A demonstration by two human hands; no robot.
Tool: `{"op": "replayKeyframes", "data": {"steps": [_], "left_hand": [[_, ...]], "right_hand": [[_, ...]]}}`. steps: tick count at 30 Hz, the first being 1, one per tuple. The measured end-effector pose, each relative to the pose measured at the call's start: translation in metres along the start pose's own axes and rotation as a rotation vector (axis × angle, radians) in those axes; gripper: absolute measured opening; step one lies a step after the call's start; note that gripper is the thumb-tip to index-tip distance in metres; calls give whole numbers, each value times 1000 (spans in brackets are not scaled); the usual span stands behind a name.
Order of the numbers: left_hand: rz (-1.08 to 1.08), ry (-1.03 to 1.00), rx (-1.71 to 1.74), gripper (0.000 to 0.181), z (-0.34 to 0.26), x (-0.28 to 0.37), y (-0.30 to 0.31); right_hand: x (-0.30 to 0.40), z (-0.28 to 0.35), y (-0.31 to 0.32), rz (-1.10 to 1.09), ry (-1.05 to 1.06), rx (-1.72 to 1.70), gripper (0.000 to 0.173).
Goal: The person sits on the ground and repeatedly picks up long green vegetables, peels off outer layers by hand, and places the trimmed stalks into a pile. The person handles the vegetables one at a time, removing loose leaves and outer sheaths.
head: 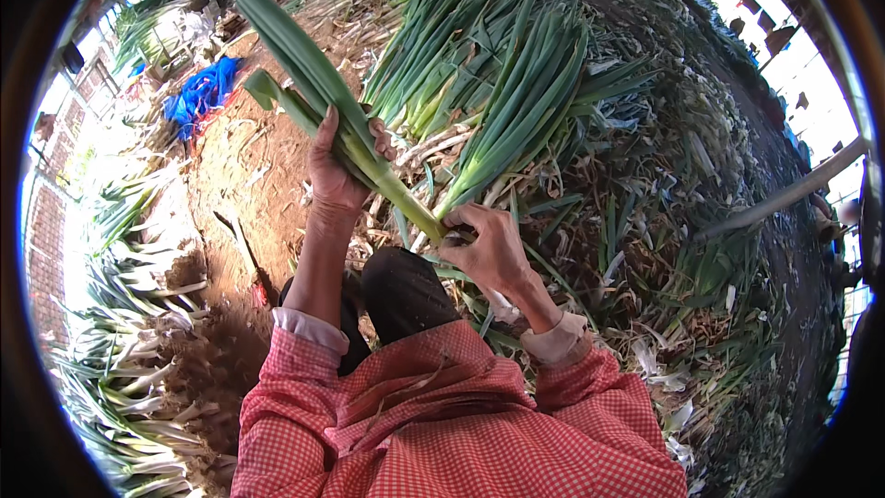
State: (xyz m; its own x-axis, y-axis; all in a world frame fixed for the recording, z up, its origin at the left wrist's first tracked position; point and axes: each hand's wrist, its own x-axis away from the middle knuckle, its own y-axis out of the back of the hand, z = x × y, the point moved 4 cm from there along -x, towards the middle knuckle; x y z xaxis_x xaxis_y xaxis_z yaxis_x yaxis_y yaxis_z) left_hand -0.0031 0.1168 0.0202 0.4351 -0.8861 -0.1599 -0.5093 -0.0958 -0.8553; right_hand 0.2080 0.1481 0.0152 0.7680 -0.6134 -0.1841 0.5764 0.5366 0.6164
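My left hand (pixel 346 159) is closed around the middle of a large green onion (pixel 408 204), which slants from upper left to lower right. Its broad green leaves (pixel 297 41) rise past my wrist, and one shorter leaf bends outward. At the pale lower end, the thumb and fingers of my right hand (pixel 487 245) pinch the stalk. Just beyond this hand lies a fan of green onions (pixel 511 111), their pale ends towards me. More green onions (pixel 442 62) are heaped behind it.
Rooted onions (pixel 138 373) lie in a long pile at left, beside brown soil (pixel 242 180). A thin dark-ended tool (pixel 242 245) rests there. Blue netting (pixel 204 93) lies farther off. Leaf scraps (pixel 691 332) cover the ground at right, where a pole (pixel 781 190) slants in.
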Motion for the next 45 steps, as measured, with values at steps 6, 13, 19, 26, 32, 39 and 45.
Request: {"op": "replayKeyframes", "data": {"steps": [6,13,19,26,32,39,45], "left_hand": [[-44,26,-81,43,4,-1,3],[-74,50,-81,41,-3,-1,3],[-70,6,-7,34,-30,-11,19],[-294,-107,-161,33,-44,-11,57],[-533,-17,-34,54,-11,-14,71],[3,220,171,42,30,-8,25],[-101,145,-12,36,46,-6,31]], "right_hand": [[-13,2,-12,-41,-56,233,24],[7,-33,-8,-104,-5,251,41],[179,-188,68,338,-687,844,22],[147,-157,92,120,-403,128,61],[71,-124,31,114,-253,-77,50],[55,-90,61,339,-440,-1061,38],[24,-37,55,-161,54,116,41]]}}
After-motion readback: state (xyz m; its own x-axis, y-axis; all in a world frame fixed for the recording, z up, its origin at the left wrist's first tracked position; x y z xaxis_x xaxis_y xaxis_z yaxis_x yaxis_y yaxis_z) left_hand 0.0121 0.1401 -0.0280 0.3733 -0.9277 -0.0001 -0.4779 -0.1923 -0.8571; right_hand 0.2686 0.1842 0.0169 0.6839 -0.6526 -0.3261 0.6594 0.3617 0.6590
